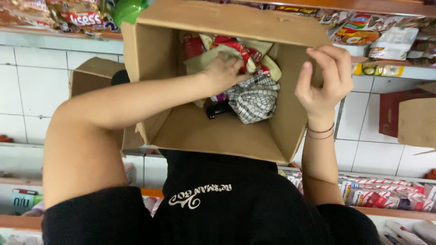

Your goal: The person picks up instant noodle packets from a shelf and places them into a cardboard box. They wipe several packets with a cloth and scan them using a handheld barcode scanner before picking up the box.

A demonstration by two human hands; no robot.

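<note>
An open brown cardboard box (227,136) rests against my black shirt, tilted toward me. My left hand (222,70) reaches down inside it and its fingers lie on a pile of red and cream snack packets (245,52); whether they grip one I cannot tell. Beside the packets lie a black-and-white checked cloth (254,97) and a small black object (219,110). My right hand (324,77) clasps the box's right wall at its upper edge, fingers curled over the rim. Thin bracelets circle that wrist.
Shelves with packaged snacks (72,16) run along the top, above white tiled walls (32,86). Lower shelves at right hold rows of small red and white packets (381,195). A second cardboard box (93,75) sits behind at left, another flap (415,122) at right.
</note>
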